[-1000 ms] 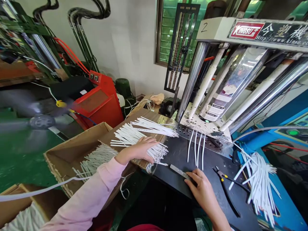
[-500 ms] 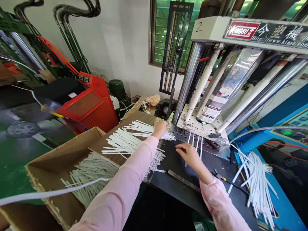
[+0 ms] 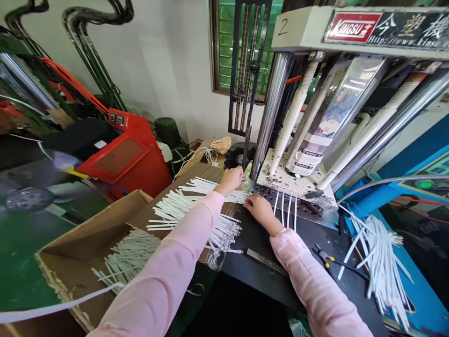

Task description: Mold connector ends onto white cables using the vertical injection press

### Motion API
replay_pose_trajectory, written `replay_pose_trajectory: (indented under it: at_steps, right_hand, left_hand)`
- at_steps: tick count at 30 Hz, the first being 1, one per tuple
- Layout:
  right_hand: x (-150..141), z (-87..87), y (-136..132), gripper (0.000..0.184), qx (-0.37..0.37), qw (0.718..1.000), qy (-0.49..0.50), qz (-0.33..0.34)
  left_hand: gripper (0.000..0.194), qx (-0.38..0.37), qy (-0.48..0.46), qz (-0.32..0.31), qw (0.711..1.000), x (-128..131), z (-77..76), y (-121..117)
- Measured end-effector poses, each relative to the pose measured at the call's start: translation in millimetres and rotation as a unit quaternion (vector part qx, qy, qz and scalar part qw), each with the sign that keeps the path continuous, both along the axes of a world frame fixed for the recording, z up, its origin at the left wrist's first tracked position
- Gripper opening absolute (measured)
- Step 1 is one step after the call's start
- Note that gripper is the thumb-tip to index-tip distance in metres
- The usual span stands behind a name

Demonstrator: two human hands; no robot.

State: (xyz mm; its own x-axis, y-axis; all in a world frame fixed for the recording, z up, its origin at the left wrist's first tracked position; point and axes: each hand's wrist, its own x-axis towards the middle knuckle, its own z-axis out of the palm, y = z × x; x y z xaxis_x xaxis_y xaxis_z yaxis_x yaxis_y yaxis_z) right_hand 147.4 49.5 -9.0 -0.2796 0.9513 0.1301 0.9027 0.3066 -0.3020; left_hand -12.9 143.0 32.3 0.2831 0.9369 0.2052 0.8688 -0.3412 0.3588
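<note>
My left hand [image 3: 231, 180] is closed in a fist above the far end of the white cables; whatever is inside it is hidden. Close by, my right hand [image 3: 260, 211] has its fingers bent together at the ends of the upper bunch of white cables [image 3: 199, 186]. What its fingertips grip is too small to make out. A larger pile of white cables [image 3: 175, 206] with clear tips lies below my left forearm. Several white cables [image 3: 289, 210] stick out toward me from under the press [image 3: 298, 164], right of my right hand.
A cardboard box [image 3: 63, 248] of more cables stands at left. A metal bar [image 3: 264, 260] lies near the black table's front edge. Cutting pliers [image 3: 324, 256] and another cable bundle [image 3: 380, 262] are at right. A fan [image 3: 30, 199] and red machine [image 3: 129, 154] stand far left.
My right hand has moved left and slightly up, from beside the cables under the press to the ends of the upper bunch. My left hand stays closed, a little higher in view.
</note>
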Motion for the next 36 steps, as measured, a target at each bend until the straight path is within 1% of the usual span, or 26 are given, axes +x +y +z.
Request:
replay_pose_trajectory:
  at_steps: [2, 4, 7, 9, 11, 12, 14, 15, 16, 17, 18, 19, 20, 21, 22, 23, 26, 28, 29, 31, 32, 34, 36]
  right_hand:
    - [-7, 0.7, 1, 0.014, 0.005, 1.000, -0.025, -0.003]
    - [-8, 4.4, -2, 0.017, 0.014, 0.999, -0.048, -0.004]
    - [1, 15.5, -15, 0.023, 0.044, 0.996, -0.076, -0.006]
    - [16, 25.1, -30, 0.027, 0.068, 0.993, -0.090, -0.014]
    - [38, 34.8, -50, 0.031, 0.112, 0.989, -0.096, -0.025]
    - [52, 39.3, -61, 0.032, 0.146, 0.985, -0.092, -0.030]
    - [82, 47.8, -83, 0.029, 0.244, 0.967, -0.057, -0.047]
    - [98, 51.9, -95, 0.026, 0.304, 0.950, -0.026, -0.063]
    - [113, 56.0, -106, 0.022, 0.368, 0.925, 0.012, -0.093]
    - [127, 60.1, -117, 0.018, 0.431, 0.891, 0.048, -0.133]
    - [139, 64.2, -128, 0.016, 0.486, 0.851, 0.082, -0.182]
    - [149, 67.8, -137, 0.016, 0.527, 0.810, 0.113, -0.232]
    - [156, 70.8, -146, 0.019, 0.548, 0.778, 0.140, -0.273]
    - [161, 72.7, -154, 0.022, 0.549, 0.762, 0.163, -0.303]
    - [164, 73.1, -161, 0.023, 0.534, 0.763, 0.184, -0.316]
    - [164, 71.9, -168, 0.024, 0.504, 0.778, 0.201, -0.316]
    - [156, 58.1, -183, 0.021, 0.367, 0.860, 0.227, -0.271]
    - [147, 42.9, -192, 0.021, 0.267, 0.905, 0.237, -0.232]
    - [142, 34.8, -195, 0.021, 0.219, 0.920, 0.242, -0.215]
    - [131, 19.2, -202, 0.022, 0.139, 0.937, 0.258, -0.192]
    - [125, 12.4, -205, 0.024, 0.106, 0.939, 0.269, -0.186]
    - [115, 1.2, -211, 0.027, 0.053, 0.939, 0.288, -0.177]
    - [107, -6.5, -215, 0.029, 0.021, 0.938, 0.304, -0.167]
  left_hand:
    - [0.024, 0.011, -0.004, -0.013, 1.000, -8, 9.5, -2]
    - [0.024, 0.012, -0.004, -0.025, 1.000, -15, 14.8, -4]
    - [0.021, -0.010, 0.007, -0.036, 0.999, -24, 13.8, -4]
    - [0.019, -0.032, 0.013, -0.044, 0.998, -26, 8.1, -3]
    - [0.018, -0.048, 0.015, -0.047, 0.998, -22, 0.1, -2]
    - [0.018, -0.054, 0.014, -0.047, 0.997, -19, -4.4, -2]
    - [0.018, -0.060, 0.012, -0.041, 0.997, -9, -13.4, 0]
    - [0.017, -0.060, 0.011, -0.036, 0.997, -4, -17.8, 1]
    - [0.016, -0.060, 0.010, -0.029, 0.998, 2, -21.7, 2]
    - [0.016, -0.058, 0.009, -0.022, 0.998, 7, -25.2, 3]
    - [0.015, -0.055, 0.008, -0.014, 0.998, 12, -27.9, 4]
    - [0.015, -0.051, 0.007, -0.007, 0.999, 16, -29.7, 5]
    - [0.014, -0.048, 0.006, -0.001, 0.999, 19, -30.4, 5]
    - [0.014, -0.045, 0.004, 0.003, 0.999, 21, -29.9, 6]
    - [0.013, -0.041, 0.001, 0.006, 0.999, 22, -28.0, 6]
    - [0.012, -0.035, -0.004, 0.008, 0.999, 22, -24.7, 6]
    - [0.014, -0.006, -0.030, 0.011, 0.999, 18, -6.7, 4]
    - [0.016, 0.019, -0.055, 0.008, 0.998, 11, 10.8, -4]
    - [0.017, 0.039, -0.074, 0.005, 0.997, 8, 21.0, -10]
    - [0.018, 0.113, -0.140, -0.014, 0.984, -1, 43.9, -27]
    - [0.018, 0.178, -0.198, -0.030, 0.963, -5, 56.7, -39]
    - [0.018, 0.315, -0.306, -0.059, 0.896, -12, 84.4, -64]
    - [0.019, 0.401, -0.364, -0.074, 0.837, -19, 112.0, -88]
